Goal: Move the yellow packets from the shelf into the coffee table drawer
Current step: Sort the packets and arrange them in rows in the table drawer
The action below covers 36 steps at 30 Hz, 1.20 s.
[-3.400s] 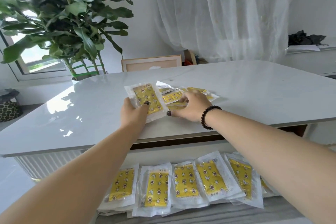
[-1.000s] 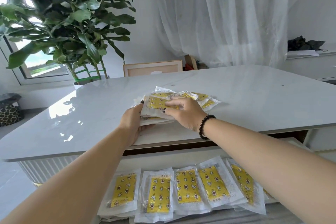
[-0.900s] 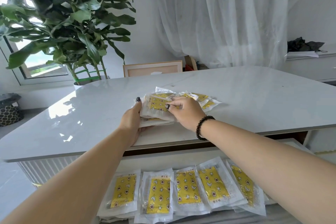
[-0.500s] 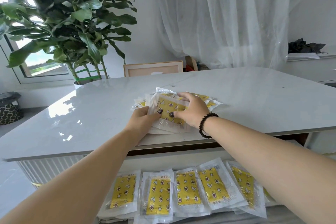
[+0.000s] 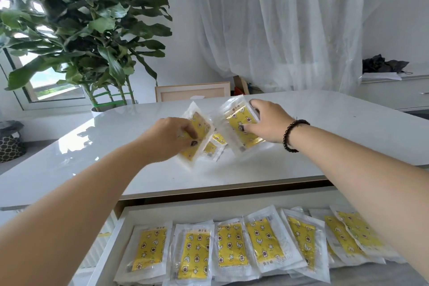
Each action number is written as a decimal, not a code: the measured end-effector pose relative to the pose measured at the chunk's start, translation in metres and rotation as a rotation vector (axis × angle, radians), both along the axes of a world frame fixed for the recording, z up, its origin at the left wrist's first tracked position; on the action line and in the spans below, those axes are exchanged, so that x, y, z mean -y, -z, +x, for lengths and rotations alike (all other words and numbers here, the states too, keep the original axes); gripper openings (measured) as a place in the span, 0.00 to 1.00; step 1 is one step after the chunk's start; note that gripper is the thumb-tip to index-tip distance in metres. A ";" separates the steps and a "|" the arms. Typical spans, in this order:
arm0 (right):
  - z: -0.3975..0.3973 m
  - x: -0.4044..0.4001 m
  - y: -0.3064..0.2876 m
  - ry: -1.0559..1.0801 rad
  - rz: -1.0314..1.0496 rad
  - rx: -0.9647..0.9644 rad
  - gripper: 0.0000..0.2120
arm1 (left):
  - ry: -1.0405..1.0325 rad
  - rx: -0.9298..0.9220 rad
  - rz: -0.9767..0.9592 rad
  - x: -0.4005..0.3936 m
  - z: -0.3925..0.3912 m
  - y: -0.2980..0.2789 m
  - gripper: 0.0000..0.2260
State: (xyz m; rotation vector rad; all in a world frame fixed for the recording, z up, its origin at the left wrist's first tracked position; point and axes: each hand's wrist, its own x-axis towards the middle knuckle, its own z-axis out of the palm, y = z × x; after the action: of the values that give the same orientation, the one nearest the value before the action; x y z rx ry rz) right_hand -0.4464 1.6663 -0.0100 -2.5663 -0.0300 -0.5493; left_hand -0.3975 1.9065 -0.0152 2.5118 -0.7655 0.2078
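Note:
On the white coffee table top (image 5: 325, 137), my left hand (image 5: 171, 139) grips a yellow packet (image 5: 197, 137) in a clear wrapper, lifted and tilted. My right hand (image 5: 267, 123) pinches a second yellow packet (image 5: 239, 127), also raised off the table. Between the two hands a couple more packets (image 5: 214, 146) lie on the table. Below, the open drawer (image 5: 130, 213) holds a row of several yellow packets (image 5: 232, 246) side by side.
A large potted plant (image 5: 88, 30) stands behind the table's left end. A wooden frame (image 5: 192, 93) leans behind the table. White curtains (image 5: 290, 25) hang at the back, and a white cabinet (image 5: 394, 93) stands at the far right.
Both hands were gathering the pile together on the table. Now they have drawn apart, each lifting one packet off the pile. The camera has tilted down, showing more of the drawer.

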 end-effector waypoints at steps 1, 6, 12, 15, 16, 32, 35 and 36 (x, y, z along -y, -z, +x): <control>-0.001 0.007 -0.004 -0.004 -0.049 -0.017 0.09 | -0.005 0.034 0.174 -0.003 -0.001 -0.007 0.08; -0.013 0.023 -0.015 0.011 -0.372 -0.232 0.12 | -0.023 0.127 0.615 0.000 -0.006 -0.016 0.36; -0.010 0.017 0.017 0.018 -0.589 -0.467 0.10 | -0.071 0.024 0.681 0.007 -0.002 -0.001 0.20; -0.007 0.019 0.020 0.042 -0.561 -0.440 0.12 | -0.073 0.001 0.644 0.006 -0.001 -0.001 0.14; -0.007 0.021 0.017 0.039 -0.529 -0.423 0.11 | -0.072 0.007 0.632 0.006 -0.003 -0.004 0.15; -0.032 0.032 -0.001 -0.082 -0.236 -0.402 0.07 | 0.066 -0.020 0.476 0.037 -0.035 -0.010 0.13; -0.050 0.048 -0.009 -0.056 -0.240 -0.478 0.07 | 0.126 -0.038 0.447 0.050 -0.048 -0.002 0.12; -0.056 0.053 -0.010 -0.048 -0.241 -0.510 0.07 | 0.147 -0.060 0.423 0.054 -0.053 0.002 0.10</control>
State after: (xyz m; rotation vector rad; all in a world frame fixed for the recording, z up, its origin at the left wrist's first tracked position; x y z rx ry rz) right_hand -0.5024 1.6130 -0.0001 -2.8559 0.0210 0.1470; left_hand -0.4506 1.8520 -0.0168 2.8192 -1.0557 -0.0911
